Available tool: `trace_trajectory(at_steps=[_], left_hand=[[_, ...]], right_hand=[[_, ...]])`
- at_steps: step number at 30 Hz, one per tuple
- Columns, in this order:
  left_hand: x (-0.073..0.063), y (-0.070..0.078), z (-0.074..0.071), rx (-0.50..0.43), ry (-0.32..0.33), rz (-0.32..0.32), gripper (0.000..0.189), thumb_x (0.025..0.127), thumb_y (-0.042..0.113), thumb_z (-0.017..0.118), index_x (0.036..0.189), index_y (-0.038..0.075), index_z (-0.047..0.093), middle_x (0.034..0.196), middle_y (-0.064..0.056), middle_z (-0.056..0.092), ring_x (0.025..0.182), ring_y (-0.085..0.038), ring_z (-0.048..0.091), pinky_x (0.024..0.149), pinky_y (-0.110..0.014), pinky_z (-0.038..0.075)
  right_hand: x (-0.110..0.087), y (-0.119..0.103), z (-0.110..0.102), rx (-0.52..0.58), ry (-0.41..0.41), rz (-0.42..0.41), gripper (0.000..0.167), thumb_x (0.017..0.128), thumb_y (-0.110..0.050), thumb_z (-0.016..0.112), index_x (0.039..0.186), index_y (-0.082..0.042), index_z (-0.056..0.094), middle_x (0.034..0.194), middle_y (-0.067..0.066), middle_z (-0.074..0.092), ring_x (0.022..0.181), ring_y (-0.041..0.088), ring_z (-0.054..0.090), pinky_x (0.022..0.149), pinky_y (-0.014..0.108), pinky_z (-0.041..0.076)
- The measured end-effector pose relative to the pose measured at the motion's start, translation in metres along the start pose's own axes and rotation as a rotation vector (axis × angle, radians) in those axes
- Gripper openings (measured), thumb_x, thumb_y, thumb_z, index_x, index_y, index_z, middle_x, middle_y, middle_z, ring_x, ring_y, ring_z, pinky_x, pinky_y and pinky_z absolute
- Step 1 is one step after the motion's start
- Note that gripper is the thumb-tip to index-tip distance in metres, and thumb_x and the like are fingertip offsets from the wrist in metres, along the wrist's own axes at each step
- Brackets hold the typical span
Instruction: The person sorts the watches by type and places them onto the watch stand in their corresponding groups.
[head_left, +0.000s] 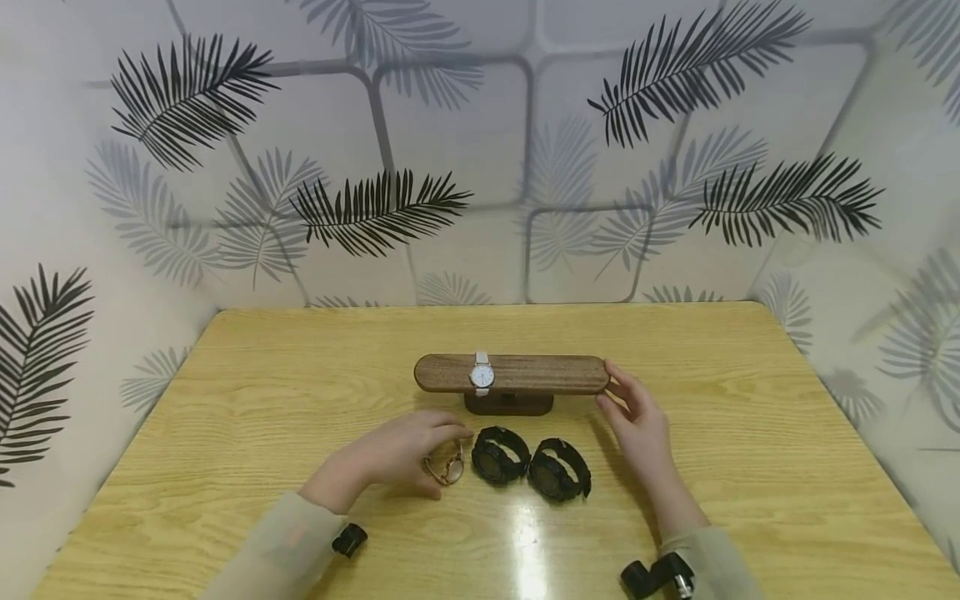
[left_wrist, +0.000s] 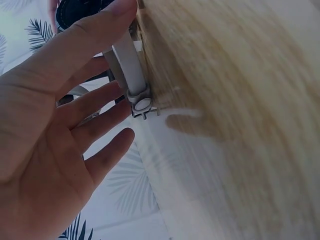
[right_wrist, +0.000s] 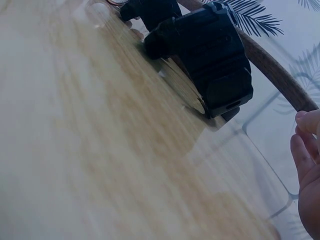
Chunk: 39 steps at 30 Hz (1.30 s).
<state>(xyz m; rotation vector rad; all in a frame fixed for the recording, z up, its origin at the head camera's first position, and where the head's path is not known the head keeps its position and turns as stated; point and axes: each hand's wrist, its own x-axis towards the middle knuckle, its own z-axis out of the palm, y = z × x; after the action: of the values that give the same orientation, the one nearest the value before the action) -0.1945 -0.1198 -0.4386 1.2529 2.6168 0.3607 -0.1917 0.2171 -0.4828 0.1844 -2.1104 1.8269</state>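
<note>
My left hand is at a small gold-toned wristwatch with a light strap. Thumb and fingers reach around it from the left, and its metal buckle shows below the thumb in the left wrist view. My right hand pinches the right end of a dark wooden watch stand between thumb and fingers. A white wristwatch is strapped around the bar, left of its middle. Two black wristwatches stand side by side on the table between my hands.
The stand's oval base sits on a yellow wood-grain table. A leaf-patterned wall covering closes off the back and sides. Small black cameras are worn at both wrists.
</note>
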Motion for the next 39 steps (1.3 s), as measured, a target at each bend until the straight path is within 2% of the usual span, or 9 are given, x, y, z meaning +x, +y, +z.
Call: trace_trajectory(at_steps=[6, 15, 20, 28, 33, 39], left_hand=[[0.0027, -0.0012, 0.0017, 0.005, 0.019, 0.04, 0.069, 0.068, 0.026, 0.085, 0.129, 0.011, 0.057, 0.128, -0.001, 0.055, 0.117, -0.022, 0.052, 0.103, -0.039, 0.041], [0.0037, 0.0015, -0.0002, 0.019, 0.027, 0.059, 0.063, 0.069, 0.024, 0.084, 0.126, 0.009, 0.06, 0.122, -0.002, 0.057, 0.112, -0.021, 0.055, 0.1, -0.036, 0.044], [0.0043, 0.0029, -0.0016, 0.007, 0.034, 0.057, 0.056, 0.07, 0.021, 0.083, 0.12, 0.01, 0.063, 0.115, 0.0, 0.058, 0.106, -0.017, 0.055, 0.097, -0.034, 0.046], [0.0041, 0.0, 0.0003, 0.002, 0.026, 0.027, 0.054, 0.071, 0.028, 0.083, 0.118, 0.011, 0.063, 0.113, 0.003, 0.059, 0.105, -0.016, 0.056, 0.097, -0.034, 0.046], [0.0014, -0.0025, -0.0012, -0.041, 0.035, 0.03, 0.053, 0.073, 0.026, 0.082, 0.119, 0.008, 0.063, 0.117, -0.001, 0.059, 0.109, -0.019, 0.056, 0.099, -0.035, 0.045], [-0.0025, -0.0062, -0.007, -0.124, 0.061, 0.001, 0.055, 0.076, 0.024, 0.08, 0.124, 0.006, 0.06, 0.121, -0.004, 0.058, 0.112, -0.02, 0.054, 0.1, -0.038, 0.044]], right_hand=[[-0.0001, 0.0018, -0.0004, -0.002, -0.003, -0.017, 0.047, 0.09, 0.005, 0.062, 0.135, 0.001, 0.051, 0.138, 0.016, 0.049, 0.108, 0.0, 0.055, 0.092, 0.018, 0.046], [-0.0008, 0.0016, -0.001, -0.004, -0.011, -0.015, 0.048, 0.09, 0.005, 0.061, 0.136, 0.001, 0.05, 0.14, 0.016, 0.047, 0.107, 0.0, 0.056, 0.091, 0.017, 0.047], [-0.0004, 0.0015, -0.0011, 0.002, -0.013, -0.016, 0.047, 0.09, 0.005, 0.061, 0.136, 0.001, 0.05, 0.14, 0.016, 0.047, 0.106, 0.0, 0.056, 0.091, 0.017, 0.047], [0.0002, 0.0042, -0.0009, -0.001, -0.014, -0.004, 0.048, 0.09, 0.006, 0.061, 0.136, 0.001, 0.05, 0.139, 0.017, 0.047, 0.105, 0.002, 0.057, 0.09, 0.017, 0.048], [-0.0002, 0.0037, -0.0011, -0.006, -0.012, -0.011, 0.046, 0.09, 0.004, 0.061, 0.135, 0.0, 0.051, 0.138, 0.016, 0.048, 0.105, 0.002, 0.057, 0.09, 0.017, 0.048], [-0.0004, 0.0033, -0.001, -0.005, -0.013, -0.018, 0.046, 0.091, 0.003, 0.061, 0.135, -0.001, 0.051, 0.137, 0.017, 0.049, 0.105, 0.004, 0.057, 0.089, 0.018, 0.048]])
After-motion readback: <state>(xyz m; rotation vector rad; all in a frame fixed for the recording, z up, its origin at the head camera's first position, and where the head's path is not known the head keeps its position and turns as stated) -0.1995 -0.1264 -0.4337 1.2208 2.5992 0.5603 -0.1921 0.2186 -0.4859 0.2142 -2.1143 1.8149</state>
